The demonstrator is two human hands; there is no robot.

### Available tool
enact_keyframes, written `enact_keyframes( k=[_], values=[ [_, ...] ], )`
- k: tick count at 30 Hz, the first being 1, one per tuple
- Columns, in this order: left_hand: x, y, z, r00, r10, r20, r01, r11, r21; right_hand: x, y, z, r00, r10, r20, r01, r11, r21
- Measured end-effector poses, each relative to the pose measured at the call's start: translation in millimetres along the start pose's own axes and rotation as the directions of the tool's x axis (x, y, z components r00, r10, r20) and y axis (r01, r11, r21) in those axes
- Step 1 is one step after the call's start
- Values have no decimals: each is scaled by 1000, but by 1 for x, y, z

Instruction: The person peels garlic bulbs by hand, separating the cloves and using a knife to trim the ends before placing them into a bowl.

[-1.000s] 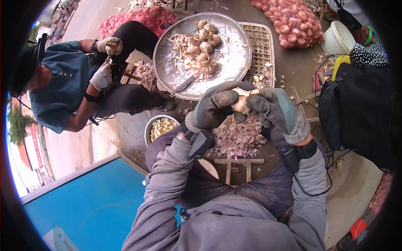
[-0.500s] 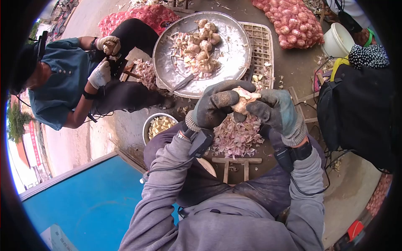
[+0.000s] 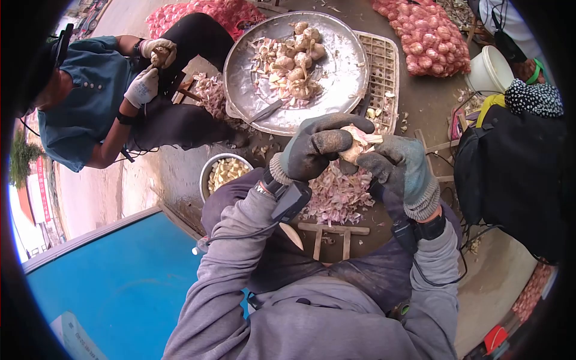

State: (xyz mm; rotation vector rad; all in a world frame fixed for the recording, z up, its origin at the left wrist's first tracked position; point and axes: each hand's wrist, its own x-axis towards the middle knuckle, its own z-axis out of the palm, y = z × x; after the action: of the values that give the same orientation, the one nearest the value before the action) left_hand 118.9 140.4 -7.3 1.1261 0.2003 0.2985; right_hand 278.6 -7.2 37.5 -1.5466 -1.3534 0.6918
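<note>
Between my two gloved hands is a garlic bulb (image 3: 355, 147) with part of its skin torn back and a pale stem end showing. My left hand (image 3: 315, 147) wraps its fingers round the bulb from the left. From the right, my right hand (image 3: 402, 165) pinches at the bulb's stem side with thumb and fingers. Below both hands lies a heap of pinkish garlic skins (image 3: 339, 193). Just beyond them, a wide metal pan (image 3: 336, 99) holds several garlic bulbs (image 3: 303, 54), loose cloves and a knife (image 3: 267, 111).
A bowl of peeled cloves (image 3: 225, 175) stands by my left knee. Across on the left, a co-worker (image 3: 90, 102) in white gloves handles a bulb. Net sacks of garlic (image 3: 423, 39), a white bucket (image 3: 489, 71), a plastic crate (image 3: 384, 72) and a black bag (image 3: 510, 174) surround the spot.
The bulb's stem end shows more plainly, and its torn skin sits differently between my hands. The whole view has shifted slightly. The co-worker's hands have changed position around a bulb.
</note>
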Motion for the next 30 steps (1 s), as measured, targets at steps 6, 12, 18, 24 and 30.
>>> enact_keyframes(
  k=[6, 12, 18, 24, 30],
  values=[
    [0, 5, 3, 999, 32, -4, -31, 991, 127, -2, -5, -10, 998, -29, 52, 35, 994, -105],
    [4, 1, 4, 999, 38, -8, -37, 996, 76, -14, -1, -6, 998, 16, 62, -22, 995, 96],
    [5, -3, 6, 993, -11, -117, -5, 992, -130, -13, 1, 4, 967, 33, 252, -49, 997, 59],
    [6, -7, 11, 991, -10, -135, -8, 992, -130, -15, 5, 14, 974, -20, 228, 57, 986, -158],
    [11, -11, -6, 990, -106, -90, 53, 885, -462, -11, 12, -19, 973, 231, -15, -232, 972, -39]
  ],
)
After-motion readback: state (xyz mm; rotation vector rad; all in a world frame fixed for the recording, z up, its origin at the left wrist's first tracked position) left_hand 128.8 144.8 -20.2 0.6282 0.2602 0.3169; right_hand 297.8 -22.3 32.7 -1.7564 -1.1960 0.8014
